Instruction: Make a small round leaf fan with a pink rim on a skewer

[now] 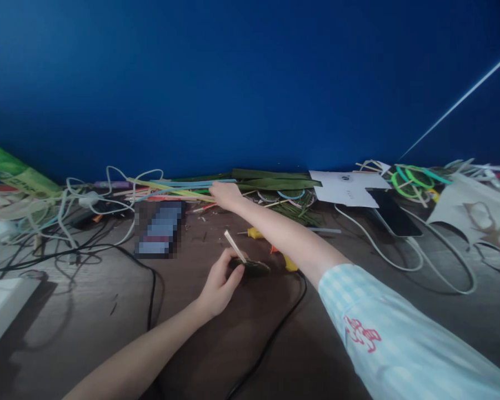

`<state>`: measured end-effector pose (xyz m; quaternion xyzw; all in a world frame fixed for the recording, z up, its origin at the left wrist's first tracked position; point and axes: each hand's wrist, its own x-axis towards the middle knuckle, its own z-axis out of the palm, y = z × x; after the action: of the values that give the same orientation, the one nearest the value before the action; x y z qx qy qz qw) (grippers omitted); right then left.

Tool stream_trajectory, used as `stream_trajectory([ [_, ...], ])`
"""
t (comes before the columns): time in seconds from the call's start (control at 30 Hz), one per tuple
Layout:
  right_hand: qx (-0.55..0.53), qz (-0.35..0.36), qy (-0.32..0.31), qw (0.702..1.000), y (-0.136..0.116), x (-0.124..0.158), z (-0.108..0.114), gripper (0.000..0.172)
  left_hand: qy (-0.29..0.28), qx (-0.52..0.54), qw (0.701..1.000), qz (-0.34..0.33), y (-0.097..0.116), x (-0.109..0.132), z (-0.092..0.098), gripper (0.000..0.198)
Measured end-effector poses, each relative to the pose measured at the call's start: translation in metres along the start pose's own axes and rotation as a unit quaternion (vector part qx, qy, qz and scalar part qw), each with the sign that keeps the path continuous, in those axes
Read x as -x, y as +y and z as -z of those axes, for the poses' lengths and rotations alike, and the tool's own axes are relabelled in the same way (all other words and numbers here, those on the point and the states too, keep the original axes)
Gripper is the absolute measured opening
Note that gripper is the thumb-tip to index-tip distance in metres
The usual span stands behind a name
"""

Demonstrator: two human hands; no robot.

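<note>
My left hand (219, 286) is closed on a small dark green woven piece (252, 268) with a pale strip (234, 245) sticking up from it, held low over the brown table (87, 328). My right hand (225, 195) reaches far forward to a pile of coloured strips (170, 191) and long green leaves (275, 180) at the foot of the blue wall. Its fingers are curled down onto the strips; what they grip is hidden.
A yellow tool (289, 262) lies under my right forearm. A black cable (270, 339) runs toward me. A tangle of white cables (79, 205) and a power strip (2, 303) are left; a black phone (394, 214), white paper (345, 189) and green rings (414, 179) right.
</note>
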<state>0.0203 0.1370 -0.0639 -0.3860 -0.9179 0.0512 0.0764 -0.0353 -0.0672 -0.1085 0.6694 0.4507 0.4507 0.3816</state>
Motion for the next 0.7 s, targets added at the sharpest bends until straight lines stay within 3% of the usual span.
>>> stream_trajectory([
  [0.13,-0.005,-0.005,0.028,1.0,0.005,0.006,0.015,0.021,-0.001,-0.002,1.0,0.001,-0.002,0.0,0.001,0.013],
  [0.33,-0.025,-0.036,0.108,0.993,0.028,0.044,0.066,0.024,0.002,-0.01,1.0,0.004,-0.003,0.0,0.002,0.013],
  [0.53,-0.146,-0.081,0.195,0.967,0.067,0.119,0.103,0.013,-0.005,-0.025,1.0,0.014,0.002,-0.001,0.002,0.013],
  [0.7,-0.171,-0.193,0.115,0.959,0.128,0.203,0.094,0.015,0.001,-0.022,1.0,0.019,0.003,-0.002,0.0,0.013],
])
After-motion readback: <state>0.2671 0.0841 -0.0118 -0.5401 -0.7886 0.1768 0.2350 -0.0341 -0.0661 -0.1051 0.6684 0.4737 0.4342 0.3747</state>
